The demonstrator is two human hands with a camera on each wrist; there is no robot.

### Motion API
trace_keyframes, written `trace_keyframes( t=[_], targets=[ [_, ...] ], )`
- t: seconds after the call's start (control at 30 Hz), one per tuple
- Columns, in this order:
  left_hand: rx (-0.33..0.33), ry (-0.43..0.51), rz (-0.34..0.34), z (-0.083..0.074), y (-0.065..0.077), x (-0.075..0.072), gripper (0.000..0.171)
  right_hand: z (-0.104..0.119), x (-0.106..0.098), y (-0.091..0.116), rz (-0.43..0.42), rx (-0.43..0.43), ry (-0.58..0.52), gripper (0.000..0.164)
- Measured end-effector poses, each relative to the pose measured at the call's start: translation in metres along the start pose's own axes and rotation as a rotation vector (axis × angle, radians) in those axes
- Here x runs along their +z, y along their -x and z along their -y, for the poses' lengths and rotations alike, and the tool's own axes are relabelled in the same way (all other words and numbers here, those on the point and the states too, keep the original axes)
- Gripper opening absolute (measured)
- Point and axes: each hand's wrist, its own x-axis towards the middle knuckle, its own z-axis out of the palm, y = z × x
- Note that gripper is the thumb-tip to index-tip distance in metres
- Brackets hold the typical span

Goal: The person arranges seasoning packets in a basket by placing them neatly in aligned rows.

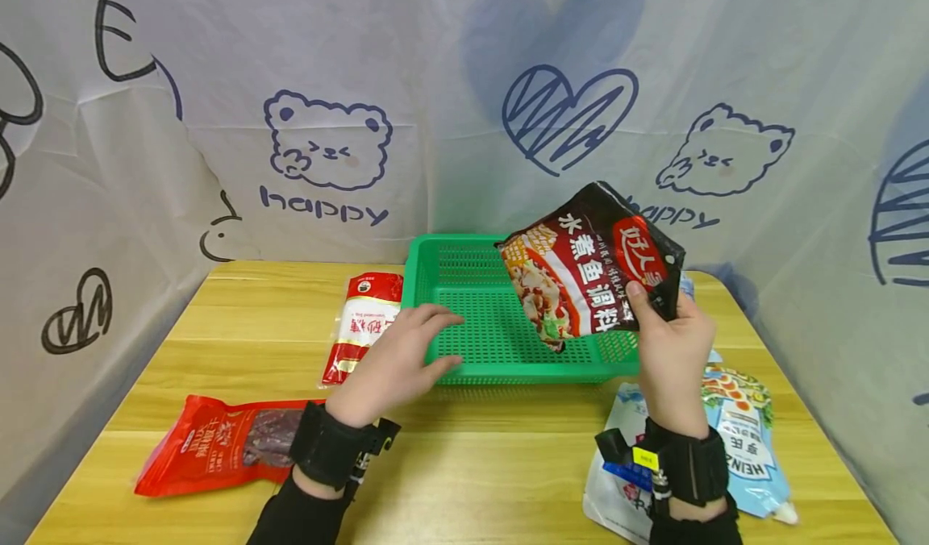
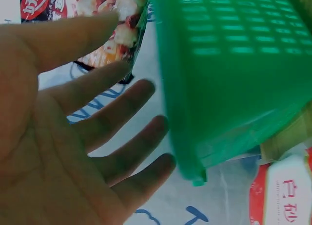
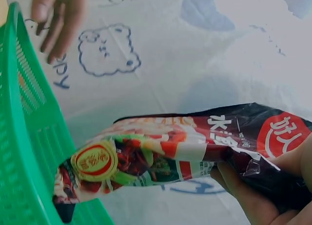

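Observation:
My right hand (image 1: 675, 359) pinches a dark seasoning packet (image 1: 591, 267) by one corner, thumb on its front. The packet is tilted and overlaps the right part of a green plastic basket (image 1: 479, 376) in the head view. In the right wrist view the packet (image 3: 146, 159) has its far end close by the basket's wall (image 3: 29, 137). My left hand (image 1: 399, 359) holds nothing; its fingers are spread at the basket's left front rim. The left wrist view shows that hand (image 2: 92, 132) with its fingertips right beside the rim (image 2: 170, 88).
A red and white sugar bag (image 1: 363, 323) lies left of the basket. Nearer on the left is a red packet of dried chillies (image 1: 218, 448). At the right, a light blue Heinz pouch (image 1: 747, 448) and a white pouch (image 1: 610, 488) lie partly behind my right wrist. White cloth (image 1: 450, 126) hangs behind the table.

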Motion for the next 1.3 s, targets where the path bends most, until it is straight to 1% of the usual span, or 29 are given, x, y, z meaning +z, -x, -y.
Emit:
trace_keyframes(
  t=[0.1,0.2,0.3,0.37,0.5,0.73,1.1,1.3],
  targets=[
    [-0.001,0.008,0.066,0.004,0.001,0.004,0.045,-0.006,-0.003,-0.006,-0.025,0.027,0.027,0.036],
    [0.013,0.023,0.104,0.007,0.001,0.006,0.036,-0.011,-0.005,-0.011,-0.033,0.069,0.063,0.036],
    [0.023,0.060,0.144,0.008,0.001,0.006,0.029,-0.017,-0.006,-0.015,-0.032,0.095,0.105,0.037],
    [0.022,0.092,0.174,0.007,0.001,0.005,0.027,-0.021,-0.007,-0.018,-0.024,0.104,0.134,0.038],
    [0.008,0.119,0.219,0.005,0.001,0.004,0.025,-0.029,-0.010,-0.021,-0.012,0.103,0.207,0.038],
    [0.013,0.102,0.228,0.003,0.003,0.003,0.024,-0.038,-0.012,-0.027,0.006,0.107,0.322,0.038],
    [0.010,0.103,0.231,0.004,0.004,0.002,0.025,-0.045,-0.019,-0.036,0.034,0.124,0.399,0.041],
    [0.006,0.110,0.231,0.004,0.004,0.002,0.024,-0.052,-0.025,-0.042,0.033,0.128,0.478,0.043]
  ],
)
